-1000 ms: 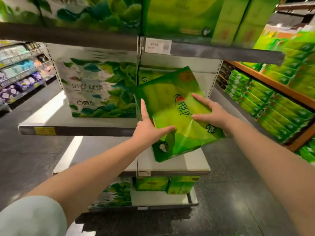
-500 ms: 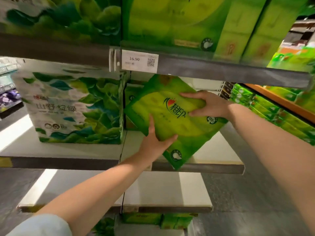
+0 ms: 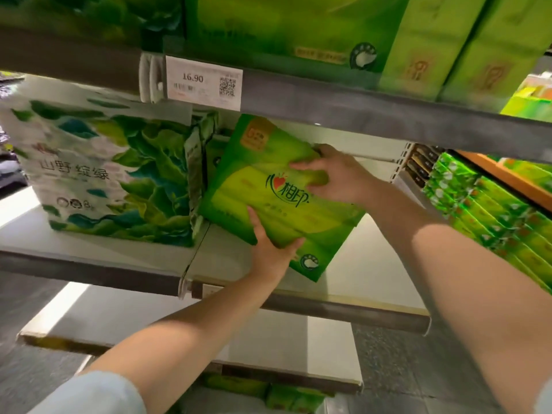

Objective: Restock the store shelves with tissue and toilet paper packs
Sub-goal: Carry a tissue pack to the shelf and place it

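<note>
A bright green plastic-wrapped tissue pack with a red heart logo tilts diagonally above the grey shelf.

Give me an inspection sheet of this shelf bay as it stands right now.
Surface: grey middle shelf, bare on its right half.
Job's things: green tissue pack, tilted, held over the shelf; whether its lower corner touches cannot be told. Leaf-print pack stands upright to its left.
Clutter: nothing seen.
Hands: left hand grips the pack's lower edge; right hand grips its upper right side.
Cables: nothing seen.
Surroundings: price tag reading 16.90 on the upper shelf rail; green boxes above; stacked green packs on the right-hand shelving.
</note>
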